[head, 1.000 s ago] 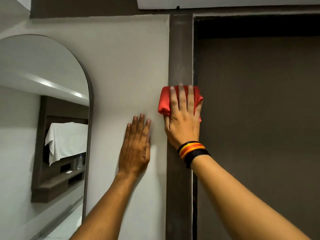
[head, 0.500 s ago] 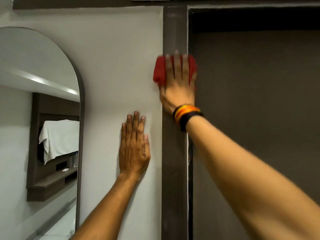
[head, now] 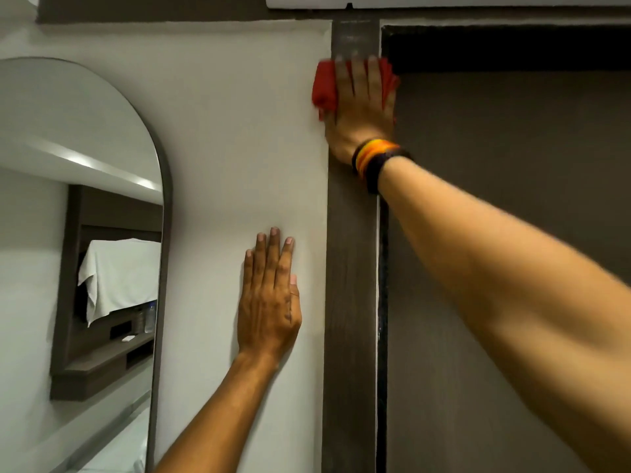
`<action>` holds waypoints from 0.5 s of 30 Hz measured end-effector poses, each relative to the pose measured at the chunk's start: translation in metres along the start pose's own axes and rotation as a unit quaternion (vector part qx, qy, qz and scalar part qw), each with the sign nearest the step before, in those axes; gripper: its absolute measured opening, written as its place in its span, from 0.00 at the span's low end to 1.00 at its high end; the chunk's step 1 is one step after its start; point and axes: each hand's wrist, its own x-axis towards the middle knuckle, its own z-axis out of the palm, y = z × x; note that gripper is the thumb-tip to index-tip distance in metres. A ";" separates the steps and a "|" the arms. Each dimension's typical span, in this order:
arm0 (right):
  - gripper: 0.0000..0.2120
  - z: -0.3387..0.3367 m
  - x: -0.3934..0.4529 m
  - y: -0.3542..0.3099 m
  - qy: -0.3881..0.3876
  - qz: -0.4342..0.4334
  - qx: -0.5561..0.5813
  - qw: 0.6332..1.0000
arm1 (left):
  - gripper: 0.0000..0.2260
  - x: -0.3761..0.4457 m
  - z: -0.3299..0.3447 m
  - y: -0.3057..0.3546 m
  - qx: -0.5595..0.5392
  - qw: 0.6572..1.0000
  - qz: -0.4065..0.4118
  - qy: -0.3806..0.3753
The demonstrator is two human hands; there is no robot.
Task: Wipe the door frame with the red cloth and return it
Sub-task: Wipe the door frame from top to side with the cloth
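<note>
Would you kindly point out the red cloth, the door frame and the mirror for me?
red cloth (head: pixel 324 88): head view, on the bunched left part beside the fingers.
door frame (head: pixel 351 285): head view, on the bare upright post below the wrist.
mirror (head: pixel 78 131): head view, on the upper glass.

Two hands, one red cloth (head: pixel 324 87), one door frame (head: pixel 351 285), one mirror (head: pixel 85 233), two wristbands.
</note>
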 end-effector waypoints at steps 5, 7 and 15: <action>0.34 -0.007 0.019 -0.002 0.008 0.007 -0.006 1.000 | 0.27 0.000 -0.001 -0.001 0.000 1.000 0.003 -0.001; 0.33 0.002 -0.015 -0.003 0.032 -0.001 -0.006 0.999 | 0.27 0.000 -0.001 -0.002 0.003 1.000 0.005 0.000; 0.34 -0.009 0.053 -0.002 0.017 0.002 -0.008 1.000 | 0.27 -0.001 0.003 -0.002 0.006 1.000 0.004 0.001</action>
